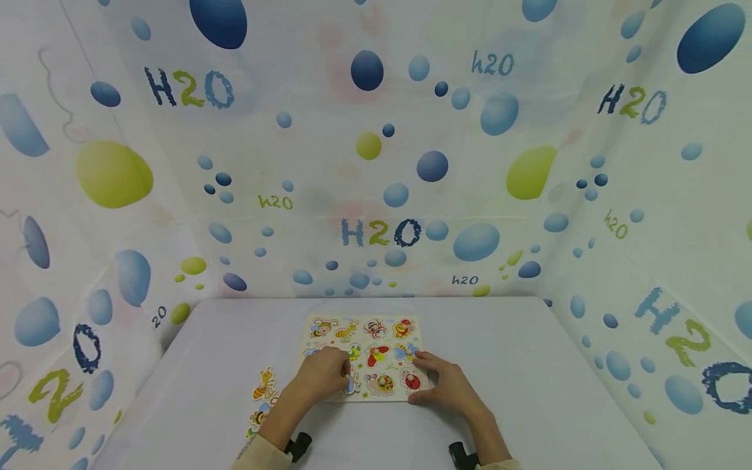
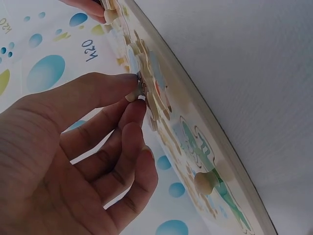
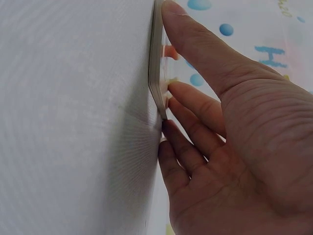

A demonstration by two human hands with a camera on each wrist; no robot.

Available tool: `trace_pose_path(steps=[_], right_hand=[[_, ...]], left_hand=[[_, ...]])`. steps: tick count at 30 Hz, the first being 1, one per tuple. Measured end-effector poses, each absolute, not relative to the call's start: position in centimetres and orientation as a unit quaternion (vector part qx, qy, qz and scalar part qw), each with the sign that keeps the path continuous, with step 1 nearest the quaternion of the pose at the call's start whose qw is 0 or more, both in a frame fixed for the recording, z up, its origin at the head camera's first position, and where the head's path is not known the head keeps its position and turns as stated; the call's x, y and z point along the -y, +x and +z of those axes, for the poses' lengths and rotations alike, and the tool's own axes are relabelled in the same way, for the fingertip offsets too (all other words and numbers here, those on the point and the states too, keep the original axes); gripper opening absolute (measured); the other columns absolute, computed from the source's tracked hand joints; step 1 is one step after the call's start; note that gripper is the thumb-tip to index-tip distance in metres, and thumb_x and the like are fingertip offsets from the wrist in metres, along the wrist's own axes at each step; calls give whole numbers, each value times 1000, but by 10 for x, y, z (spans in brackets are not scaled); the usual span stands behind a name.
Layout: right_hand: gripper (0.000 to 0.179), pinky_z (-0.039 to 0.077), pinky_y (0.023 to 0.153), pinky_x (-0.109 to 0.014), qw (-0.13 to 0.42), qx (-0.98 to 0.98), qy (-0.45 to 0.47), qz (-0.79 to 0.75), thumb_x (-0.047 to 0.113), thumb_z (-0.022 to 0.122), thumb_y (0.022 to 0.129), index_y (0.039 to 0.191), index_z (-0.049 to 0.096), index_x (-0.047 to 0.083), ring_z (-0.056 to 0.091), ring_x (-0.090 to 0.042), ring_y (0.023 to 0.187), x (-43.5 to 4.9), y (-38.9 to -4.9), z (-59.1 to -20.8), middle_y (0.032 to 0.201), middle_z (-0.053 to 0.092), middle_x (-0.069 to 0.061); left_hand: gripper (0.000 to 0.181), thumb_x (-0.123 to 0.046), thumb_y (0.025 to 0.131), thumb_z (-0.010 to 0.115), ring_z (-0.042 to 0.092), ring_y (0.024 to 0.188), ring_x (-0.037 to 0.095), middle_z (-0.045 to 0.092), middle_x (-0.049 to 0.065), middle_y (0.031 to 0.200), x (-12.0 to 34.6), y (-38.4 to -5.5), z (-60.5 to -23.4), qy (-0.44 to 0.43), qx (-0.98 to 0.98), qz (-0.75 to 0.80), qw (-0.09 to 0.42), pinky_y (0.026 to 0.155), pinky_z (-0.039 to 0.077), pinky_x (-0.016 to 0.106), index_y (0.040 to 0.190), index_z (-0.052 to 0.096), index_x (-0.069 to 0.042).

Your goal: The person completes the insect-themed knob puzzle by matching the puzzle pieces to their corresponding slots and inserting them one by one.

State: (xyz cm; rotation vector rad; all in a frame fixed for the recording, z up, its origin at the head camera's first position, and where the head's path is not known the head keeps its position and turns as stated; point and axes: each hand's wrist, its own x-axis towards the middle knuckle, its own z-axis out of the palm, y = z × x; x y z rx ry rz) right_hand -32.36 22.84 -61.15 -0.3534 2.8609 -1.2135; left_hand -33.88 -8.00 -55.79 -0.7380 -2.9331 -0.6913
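Note:
A wooden peg puzzle board [image 1: 388,397] with several colourful insect pieces lies flat on the white table. My left hand [image 1: 324,375] is over its near left part. In the left wrist view, thumb and index finger pinch the small knob [image 2: 131,97] of a blue-edged puzzle piece [image 2: 155,81], which lies against the board; whether it sits fully in its recess I cannot tell. At the board's right edge my right hand [image 1: 448,385] rests, thumb on the near corner and fingers spread along the side. A green puzzle piece [image 2: 222,188] with a round knob shows nearer the left wrist camera.
Left of the board lie loose pieces: an orange ant-like piece [image 1: 264,384], a bee-like piece [image 1: 259,413] and a green one [image 1: 250,431], partly behind the left forearm. Cloth printed with bubbles [image 1: 476,242] hangs behind the table [image 1: 493,320] and on both sides.

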Motion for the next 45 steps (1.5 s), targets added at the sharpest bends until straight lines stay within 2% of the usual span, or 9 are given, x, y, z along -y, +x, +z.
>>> trace_pose_path(steps=[38, 45], right_hand=[[88, 32, 119, -57, 0, -917, -122, -380, 45, 97, 67, 142, 65, 12, 41, -34, 149, -225, -324, -611, 156, 53, -2], [89, 31, 119, -58, 2, -918, -117, -378, 44, 97, 67, 143, 64, 12, 41, -34, 149, -227, -323, -611, 156, 53, -2]], left_hand=[[13, -5, 83, 80, 49, 64, 10, 57, -7, 71, 80, -341, -570, -233, 947, -219, 27, 58, 44, 29, 78, 69, -11], [8, -6, 83, 79, 51, 69, 10, 60, -6, 77, 78, -339, -571, -221, 950, -222, 20, 62, 47, 30, 85, 72, -10]])
